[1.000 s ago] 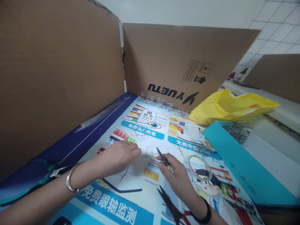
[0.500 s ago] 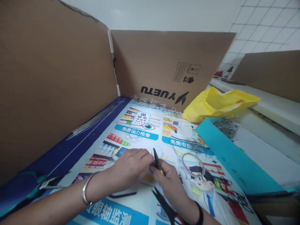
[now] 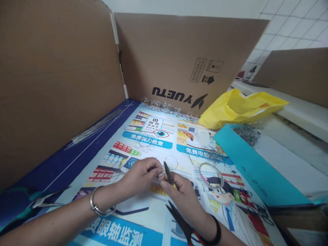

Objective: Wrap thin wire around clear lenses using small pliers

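"Head view, first item: where was the pointed tool (image 3: 167, 172)?"

"It was gripped between the thumb and fingers of the right hand (image 3: 183, 191). Its dark tip projected beyond them, just right of the left hand (image 3: 145, 174)."

"What was the state of the left hand?"

"Thumb and fingertips were drawn together, close to the right fingertips. Whether they pinched anything was too small to tell."

"Which items surrounded the hands?"

"Scissors (image 3: 186, 228) lay just left of the right wrist. A clear coil (image 3: 200, 175) lay right of the right hand. The teal box (image 3: 256, 171) was farther right; the yellow bag (image 3: 238, 109) lay beyond both hands."
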`<move>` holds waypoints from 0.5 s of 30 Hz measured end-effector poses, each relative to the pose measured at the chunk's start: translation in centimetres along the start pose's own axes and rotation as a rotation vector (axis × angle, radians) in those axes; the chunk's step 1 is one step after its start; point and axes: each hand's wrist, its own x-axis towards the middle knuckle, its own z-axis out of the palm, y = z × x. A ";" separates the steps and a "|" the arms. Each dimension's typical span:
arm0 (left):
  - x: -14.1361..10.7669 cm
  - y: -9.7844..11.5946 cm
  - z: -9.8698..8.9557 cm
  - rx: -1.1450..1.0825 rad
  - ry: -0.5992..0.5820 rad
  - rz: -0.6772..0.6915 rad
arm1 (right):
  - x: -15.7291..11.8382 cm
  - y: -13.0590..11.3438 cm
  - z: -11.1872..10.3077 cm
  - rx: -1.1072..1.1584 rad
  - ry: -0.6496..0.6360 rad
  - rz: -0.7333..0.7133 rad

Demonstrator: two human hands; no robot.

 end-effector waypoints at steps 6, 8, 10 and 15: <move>0.2 0.4 -0.2 -0.351 0.098 -0.109 | 0.1 -0.1 0.0 -0.059 -0.012 0.011; 0.4 0.4 -0.5 -0.468 0.110 -0.127 | 0.2 -0.1 -0.2 -0.143 -0.030 -0.008; 0.5 0.3 -0.7 -0.547 0.137 -0.152 | 0.3 0.1 -0.5 -0.278 -0.012 -0.073; 0.5 -0.2 -1.1 -0.693 0.136 -0.171 | 1.0 1.4 -2.5 -0.692 0.177 -0.462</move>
